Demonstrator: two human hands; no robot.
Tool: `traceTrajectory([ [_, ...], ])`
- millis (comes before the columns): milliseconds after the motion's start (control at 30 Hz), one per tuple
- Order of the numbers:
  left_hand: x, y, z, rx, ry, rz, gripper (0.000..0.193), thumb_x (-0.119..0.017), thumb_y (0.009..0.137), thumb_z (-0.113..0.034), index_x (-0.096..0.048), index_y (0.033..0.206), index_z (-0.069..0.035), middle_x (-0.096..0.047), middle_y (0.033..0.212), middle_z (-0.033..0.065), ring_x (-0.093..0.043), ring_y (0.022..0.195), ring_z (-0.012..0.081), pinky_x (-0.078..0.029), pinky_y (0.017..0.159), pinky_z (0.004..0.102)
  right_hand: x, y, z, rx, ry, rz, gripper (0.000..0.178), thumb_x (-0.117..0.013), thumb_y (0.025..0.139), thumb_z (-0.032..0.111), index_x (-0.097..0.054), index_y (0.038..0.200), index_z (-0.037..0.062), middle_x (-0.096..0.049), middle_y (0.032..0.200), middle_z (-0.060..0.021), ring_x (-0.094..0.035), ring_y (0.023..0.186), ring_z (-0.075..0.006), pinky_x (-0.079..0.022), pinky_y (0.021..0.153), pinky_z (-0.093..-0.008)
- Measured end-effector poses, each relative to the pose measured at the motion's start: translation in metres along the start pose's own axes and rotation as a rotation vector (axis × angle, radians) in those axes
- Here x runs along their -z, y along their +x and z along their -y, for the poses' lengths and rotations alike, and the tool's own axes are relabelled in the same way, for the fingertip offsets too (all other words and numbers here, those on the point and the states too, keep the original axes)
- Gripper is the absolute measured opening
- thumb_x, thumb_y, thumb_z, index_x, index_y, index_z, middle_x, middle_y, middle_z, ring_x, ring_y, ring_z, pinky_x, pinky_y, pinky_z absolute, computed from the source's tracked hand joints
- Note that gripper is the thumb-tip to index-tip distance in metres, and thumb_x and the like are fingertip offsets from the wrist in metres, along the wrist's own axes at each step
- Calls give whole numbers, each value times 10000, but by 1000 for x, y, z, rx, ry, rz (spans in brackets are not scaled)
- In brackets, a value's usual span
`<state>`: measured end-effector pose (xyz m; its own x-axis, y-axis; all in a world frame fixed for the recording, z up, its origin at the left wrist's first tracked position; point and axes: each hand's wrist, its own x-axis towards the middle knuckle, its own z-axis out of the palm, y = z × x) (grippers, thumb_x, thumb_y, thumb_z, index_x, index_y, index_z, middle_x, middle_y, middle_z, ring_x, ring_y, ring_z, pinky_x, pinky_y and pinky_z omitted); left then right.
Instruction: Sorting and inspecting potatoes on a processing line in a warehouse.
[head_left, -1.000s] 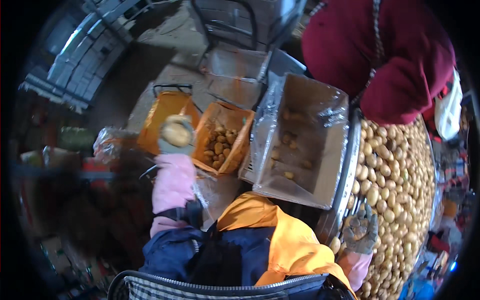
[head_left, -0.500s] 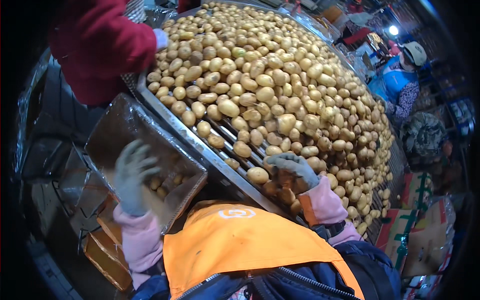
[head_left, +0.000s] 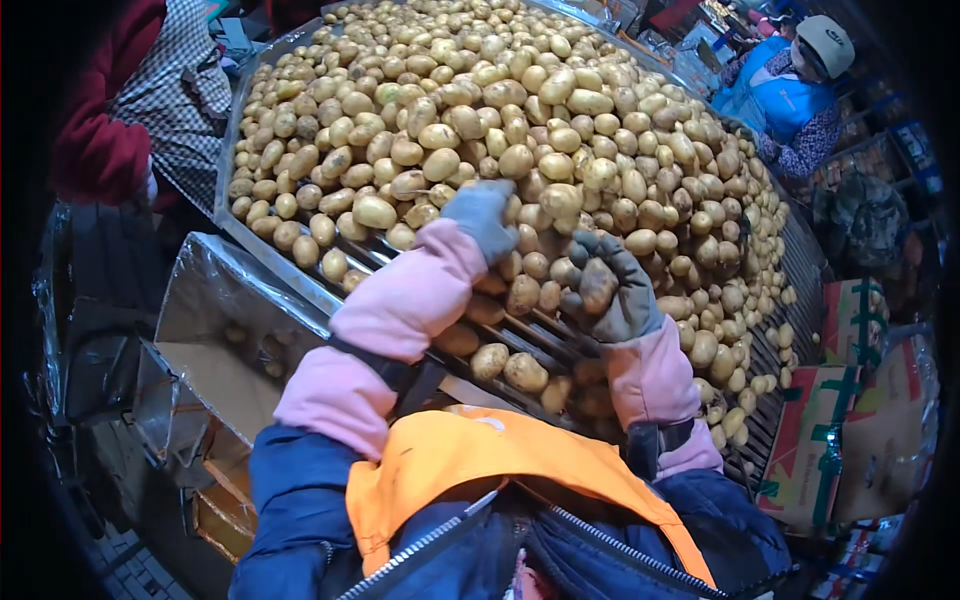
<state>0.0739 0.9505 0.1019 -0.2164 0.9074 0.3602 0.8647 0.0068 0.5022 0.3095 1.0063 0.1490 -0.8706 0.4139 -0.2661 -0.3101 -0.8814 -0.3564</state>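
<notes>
above one slatted table [head_left: 796, 268], right hand [head_left: 634, 298] holds one potato [head_left: 598, 286]

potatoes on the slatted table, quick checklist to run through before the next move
1. Right grip has a potato: ok, gloved fingers curl around it.
2. Left grip is empty: cannot tell, its fingertips are hidden at the potato pile.
3. Grips apart from each other: ok, a gap shows between them.
4. Co-workers clear of both grips: ok, the maroon sleeve is off to the left and the person in a blue vest is across the pile.
5. Held potato sound all round: cannot tell, the glove covers part of it.
</notes>
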Motion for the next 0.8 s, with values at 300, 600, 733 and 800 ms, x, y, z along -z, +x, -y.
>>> traceTrajectory([
  [300, 51, -115, -22, 691, -2705, -76, 540, -567, 973, -404, -575, 1249, 59, -630, 1219, 273, -590, 1176, 448, -413, 1055, 662, -59, 26, -39, 280, -505, 134, 427, -597, 984, 134, -492, 1377, 6, -618, 1230, -125, -651, 1068, -252, -557, 923, -409],
  [600, 58, -258, -62, 371, -2797, -485, 682, -602, 907, -572, -528, 1342, -52, -627, 1244, 210, -640, 1052, 476, -601, 727, 542, -72, 32, -92, 312, -1212, 298, 425, -611, 972, 56, -515, 1380, -17, -610, 1296, -118, -579, 1179, -190, -450, 1040, -345],
  [733, 119, -359, -95, 576, -2256, -972, 682, -598, 912, -562, -539, 1287, 5, -645, 1141, 232, -683, 911, 433, -602, 644, 482, -64, 28, -89, 233, -1370, 405, 398, -528, 1012, 99, -504, 1377, -59, -600, 1302, -141, -599, 1151, -211, -495, 985, -347],
  [800, 149, -417, -132, 754, -1653, -1415, 633, -585, 918, -528, -567, 1233, 20, -664, 1001, 203, -689, 789, 346, -584, 575, 400, -50, 35, -87, 173, -1350, 370, 415, -543, 1012, 138, -506, 1380, -51, -617, 1271, -141, -629, 1074, -203, -533, 900, -329],
])
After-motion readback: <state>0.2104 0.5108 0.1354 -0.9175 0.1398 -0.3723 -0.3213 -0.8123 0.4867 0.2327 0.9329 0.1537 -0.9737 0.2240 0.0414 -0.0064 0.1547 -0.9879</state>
